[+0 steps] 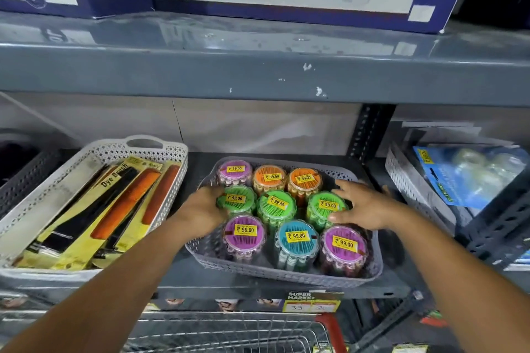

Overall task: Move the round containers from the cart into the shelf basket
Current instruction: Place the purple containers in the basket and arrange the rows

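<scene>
A grey perforated basket [286, 271] on the lower shelf holds several round containers with coloured lids and yellow price stickers, set in three rows. My left hand [200, 209] rests against the left green container [236, 199] at the basket's left wall. Fingers spread, my right hand [364, 206] lies against the right green container [327, 206]. A purple container [342, 243] and a blue one [296, 238] stand in the front row. The wire cart [229, 332] shows at the bottom edge; no containers are visible in it.
A white basket [160, 149] with combs and dye brushes sits to the left. A white basket of blue blister packs [401, 178] stands to the right. The grey upper shelf [258, 74] overhangs closely, carrying power-strip boxes. A red cart handle [332, 329] is below.
</scene>
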A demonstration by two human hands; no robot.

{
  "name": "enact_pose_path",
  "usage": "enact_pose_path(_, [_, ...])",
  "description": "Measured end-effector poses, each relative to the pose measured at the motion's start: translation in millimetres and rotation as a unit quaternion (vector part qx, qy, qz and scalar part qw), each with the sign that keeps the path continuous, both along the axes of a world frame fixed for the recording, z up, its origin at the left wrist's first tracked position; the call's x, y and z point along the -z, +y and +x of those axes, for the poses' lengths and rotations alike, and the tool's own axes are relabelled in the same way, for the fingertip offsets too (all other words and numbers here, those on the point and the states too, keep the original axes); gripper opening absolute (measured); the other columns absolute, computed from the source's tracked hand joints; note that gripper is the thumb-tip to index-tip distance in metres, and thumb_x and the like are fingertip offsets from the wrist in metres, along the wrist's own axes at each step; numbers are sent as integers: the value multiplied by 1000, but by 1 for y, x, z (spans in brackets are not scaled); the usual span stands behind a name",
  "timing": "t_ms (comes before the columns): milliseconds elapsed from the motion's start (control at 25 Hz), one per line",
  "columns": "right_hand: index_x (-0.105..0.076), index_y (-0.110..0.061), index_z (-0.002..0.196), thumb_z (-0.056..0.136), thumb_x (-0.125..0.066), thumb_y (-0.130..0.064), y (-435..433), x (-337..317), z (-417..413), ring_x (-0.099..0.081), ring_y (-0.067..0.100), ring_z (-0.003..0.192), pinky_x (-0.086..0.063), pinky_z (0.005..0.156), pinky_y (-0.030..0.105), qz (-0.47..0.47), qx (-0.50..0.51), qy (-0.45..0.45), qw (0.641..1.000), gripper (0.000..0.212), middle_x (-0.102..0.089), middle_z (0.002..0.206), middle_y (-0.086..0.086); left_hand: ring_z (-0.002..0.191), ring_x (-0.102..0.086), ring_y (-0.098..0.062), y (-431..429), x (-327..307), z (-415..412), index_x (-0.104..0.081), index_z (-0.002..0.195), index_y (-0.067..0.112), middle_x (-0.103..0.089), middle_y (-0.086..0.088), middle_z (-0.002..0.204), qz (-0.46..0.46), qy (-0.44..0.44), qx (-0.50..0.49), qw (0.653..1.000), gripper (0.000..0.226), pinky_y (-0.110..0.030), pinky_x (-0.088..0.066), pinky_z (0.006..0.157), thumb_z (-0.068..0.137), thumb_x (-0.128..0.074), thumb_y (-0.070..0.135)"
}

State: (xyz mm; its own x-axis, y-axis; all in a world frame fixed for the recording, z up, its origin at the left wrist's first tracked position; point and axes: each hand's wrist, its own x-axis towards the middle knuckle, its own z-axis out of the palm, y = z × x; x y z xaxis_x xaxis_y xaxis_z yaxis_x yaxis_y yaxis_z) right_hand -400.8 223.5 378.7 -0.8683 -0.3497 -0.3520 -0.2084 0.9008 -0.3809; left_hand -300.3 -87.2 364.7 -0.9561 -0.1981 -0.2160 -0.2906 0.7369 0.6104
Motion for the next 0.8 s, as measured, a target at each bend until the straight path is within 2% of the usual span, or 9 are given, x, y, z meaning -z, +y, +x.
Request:
enact_pose_path(80, [-6, -30, 151, 80, -67, -53, 0, -8, 3, -2, 19, 148, 10, 114, 59, 24, -12, 9, 1000, 96, -23, 157, -14, 51, -58, -11, 0, 0, 0, -58, 132, 19, -74, -14, 105, 14, 5, 3, 1000, 45, -22, -43, 46, 89, -60, 5])
enact_pose_path(120, [-14, -33, 150, 78, -69, -51, -4, -13, 8, -2, 21, 148, 5, 116, 56, -6, 4, 48, 999, 92, -24, 157, -11, 56, -62, -14, -1, 1, 0, -58, 132, 20, -73, -14, 107, 21, 7, 1, 1000, 45, -25, -48, 49, 89, -60, 6])
enact_pose_path(200, [-42, -36, 137, 75, -72, -51, -32, -18, 25, -26, 25, 142, -17, 116, 49, -126, 39, 176, 976, 71, -44, 144, -8, 67, -69, -17, -4, 3, 1, -58, 131, 20, -73, -12, 109, 30, 8, -6, 999, 45, -35, -59, 60, 89, -61, 7])
enact_pose_path(280, [-56, -36, 123, 72, -65, -65, -68, -11, 37, -46, 21, 126, -26, 111, 48, -102, 7, 231, 968, 58, -59, 128, -11, 67, -69, -16, -2, 1, 1, -57, 133, 18, -72, -13, 112, 29, 9, -10, 999, 45, -35, -59, 60, 89, -63, 7])
enact_pose_path(400, [-57, -32, 121, 64, -54, -83, -107, 3, 43, -47, 25, 122, -25, 108, 53, 33, -7, 173, 984, 77, -63, 124, -5, 60, -65, -11, 0, 2, 1, -55, 136, 16, -71, -13, 117, 30, 9, -18, 999, 47, -22, -49, 49, 90, -64, 6])
enact_pose_path(480, [-59, -30, 117, 60, -54, -85, -114, 1, 40, -44, 27, 120, -30, 101, 49, 84, -2, 204, 975, 79, -64, 120, -1, 69, -69, -15, 0, 2, 3, -57, 134, 18, -71, -12, 118, 34, 14, -22, 999, 46, -27, -56, 58, 90, -64, 8])
enact_pose_path(560, [-59, -28, 117, 57, -57, -85, -112, 1, 37, -44, 27, 118, -32, 95, 46, 99, -3, 223, 970, 83, -65, 115, -1, 90, -71, -23, 1, 2, 4, -60, 130, 16, -72, -13, 118, 31, 21, -21, 999, 42, -39, -60, 83, 89, -65, 10])
enact_pose_path(600, [-57, -28, 120, 55, -60, -84, -111, 2, 34, -45, 27, 117, -32, 94, 45, 95, -6, 219, 971, 86, -65, 115, -2, 96, -70, -26, 2, 2, 4, -62, 127, 15, -73, -13, 117, 26, 25, -19, 999, 39, -40, -58, 89, 89, -65, 11])
enact_pose_path(800, [-30, -34, 140, 50, -72, -76, -108, 8, 22, -38, 24, 130, -29, 102, 49, 56, -21, 168, 984, 107, -58, 133, -11, 91, -71, -26, 3, 5, 2, -67, 120, 18, -76, -10, 106, -2, 36, -18, 999, 32, -39, -58, 86, 87, -67, 18])
